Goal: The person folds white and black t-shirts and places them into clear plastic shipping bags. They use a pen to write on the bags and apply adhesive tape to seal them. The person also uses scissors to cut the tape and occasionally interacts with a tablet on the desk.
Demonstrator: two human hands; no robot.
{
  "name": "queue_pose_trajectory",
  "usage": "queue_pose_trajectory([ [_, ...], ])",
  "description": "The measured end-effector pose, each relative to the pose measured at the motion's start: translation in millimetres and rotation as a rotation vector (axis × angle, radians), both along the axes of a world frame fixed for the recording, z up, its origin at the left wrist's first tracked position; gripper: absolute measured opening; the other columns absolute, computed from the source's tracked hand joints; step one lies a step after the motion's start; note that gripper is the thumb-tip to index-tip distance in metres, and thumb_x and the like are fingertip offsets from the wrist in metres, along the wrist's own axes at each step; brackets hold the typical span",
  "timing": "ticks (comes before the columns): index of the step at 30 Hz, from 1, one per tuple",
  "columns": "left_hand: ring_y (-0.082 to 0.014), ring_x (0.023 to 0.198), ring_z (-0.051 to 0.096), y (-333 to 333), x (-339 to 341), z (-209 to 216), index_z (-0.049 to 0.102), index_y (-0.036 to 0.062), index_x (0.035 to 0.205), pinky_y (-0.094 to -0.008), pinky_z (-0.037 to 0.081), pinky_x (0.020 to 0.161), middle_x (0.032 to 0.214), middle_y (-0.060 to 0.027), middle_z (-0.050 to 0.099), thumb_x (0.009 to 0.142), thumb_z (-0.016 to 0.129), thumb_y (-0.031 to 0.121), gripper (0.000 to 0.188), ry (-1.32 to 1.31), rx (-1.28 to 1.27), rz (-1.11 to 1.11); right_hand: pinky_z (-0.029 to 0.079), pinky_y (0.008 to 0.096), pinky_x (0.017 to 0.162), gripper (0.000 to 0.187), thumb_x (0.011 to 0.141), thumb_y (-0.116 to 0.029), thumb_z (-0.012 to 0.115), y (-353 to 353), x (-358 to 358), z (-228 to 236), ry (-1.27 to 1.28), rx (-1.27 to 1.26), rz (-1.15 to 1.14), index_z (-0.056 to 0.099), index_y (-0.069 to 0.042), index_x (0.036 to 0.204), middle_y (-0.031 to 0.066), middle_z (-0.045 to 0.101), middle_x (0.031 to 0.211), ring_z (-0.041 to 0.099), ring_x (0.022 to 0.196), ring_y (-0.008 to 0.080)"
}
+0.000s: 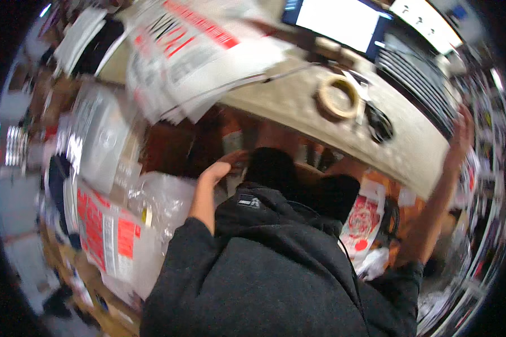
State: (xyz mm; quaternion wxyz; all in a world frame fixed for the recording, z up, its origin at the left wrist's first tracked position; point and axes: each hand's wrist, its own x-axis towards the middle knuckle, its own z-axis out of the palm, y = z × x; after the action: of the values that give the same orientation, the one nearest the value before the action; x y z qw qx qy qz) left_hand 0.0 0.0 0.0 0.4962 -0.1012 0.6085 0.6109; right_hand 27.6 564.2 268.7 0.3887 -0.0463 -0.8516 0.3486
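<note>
My left hand [224, 167] hangs below the table edge, beside my knee, its fingers stretched out and slightly blurred. It holds nothing that I can see. At the table's right end, my right hand [461, 137] is raised with its fingers apart, next to a dark ridged stack [416, 76] whose kind I cannot make out. A roll of tan tape [352, 100] lies on the table [287, 104]. Beside it is a pair of scissors with black handles [380, 124]. White plastic bags with red print [188, 53] are heaped at the left, overhanging the front edge.
A lit screen [340, 25] stands at the back, with a second bright panel [427, 22] to its right. More clear and red-printed plastic packaging [104, 230] is piled at my left. A red-and-white printed bag [361, 222] lies under the table's right part. Crowded shelves [492, 196] line the right.
</note>
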Motion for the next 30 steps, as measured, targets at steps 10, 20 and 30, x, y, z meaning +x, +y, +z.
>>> queue_pose_trajectory([
  [10, -0.0297, 0.092, 0.066, -44, 29, 19, 0.043, 0.0009, 0.136, -0.0371, 0.056, 0.073, 0.124, -0.011, 0.059, 0.094, 0.052, 0.047, 0.063, 0.04, -0.341, -0.147, 0.048, 0.0333, 0.084, 0.026, 0.091, -0.02, 0.061, -94, 54, -109, -0.277, -0.146, -0.145, 0.065, -0.004, 0.11, 0.0134, 0.067, 0.104, 0.063, 0.093, 0.0235],
  [20, -0.0165, 0.089, 0.061, 70, -89, 212, 0.06, -0.0035, 0.106, -0.0291, 0.048, 0.083, 0.097, -0.0088, 0.066, 0.095, 0.055, 0.014, 0.022, 0.943, 0.341, 0.141, 0.048, 0.0359, 0.087, 0.023, 0.087, -0.019, 0.064, -138, -22, -69, -0.387, -0.051, -0.172, 0.068, -0.003, 0.102, 0.0151, 0.067, 0.103, 0.063, 0.098, 0.028],
  [30, -0.0276, 0.081, 0.058, 125, -136, 179, 0.06, 0.0024, 0.106, -0.037, 0.047, 0.073, 0.092, -0.0125, 0.061, 0.078, 0.069, 0.014, 0.031, 1.532, -0.278, -0.068, 0.05, 0.0363, 0.075, 0.018, 0.086, -0.018, 0.064, -144, -91, -89, -0.51, 0.009, -0.076, 0.066, -0.002, 0.094, 0.0126, 0.065, 0.091, 0.063, 0.083, 0.0268],
])
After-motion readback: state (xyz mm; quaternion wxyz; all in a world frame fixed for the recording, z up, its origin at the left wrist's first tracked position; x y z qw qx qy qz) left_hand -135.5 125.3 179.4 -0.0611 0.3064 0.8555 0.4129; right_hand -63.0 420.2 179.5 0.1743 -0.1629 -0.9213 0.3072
